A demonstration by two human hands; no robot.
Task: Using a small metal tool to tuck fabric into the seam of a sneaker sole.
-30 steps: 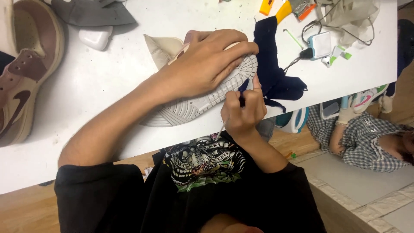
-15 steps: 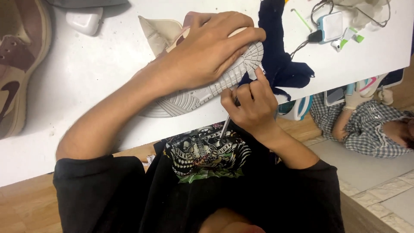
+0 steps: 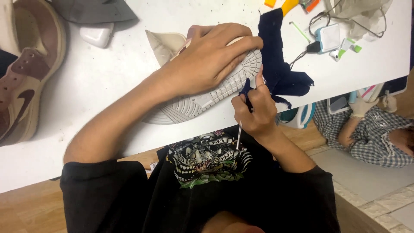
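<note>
on the white table (image 3: 108, 82), left hand (image 3: 211, 60) presses shoe sole (image 3: 202, 101); right hand (image 3: 254, 110) grips tool (image 3: 239, 134).

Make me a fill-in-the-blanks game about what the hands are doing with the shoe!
1. The left hand presses down on a shoe turned so its ____ faces up.
2. The right hand holds a thin ____ tool at the shoe's edge.
3. The dark blue cloth lies on the ____ table.
4. A second shoe, brown and tan, sits at the table's ____ end.

Missing words: sole; metal; white; left
</note>
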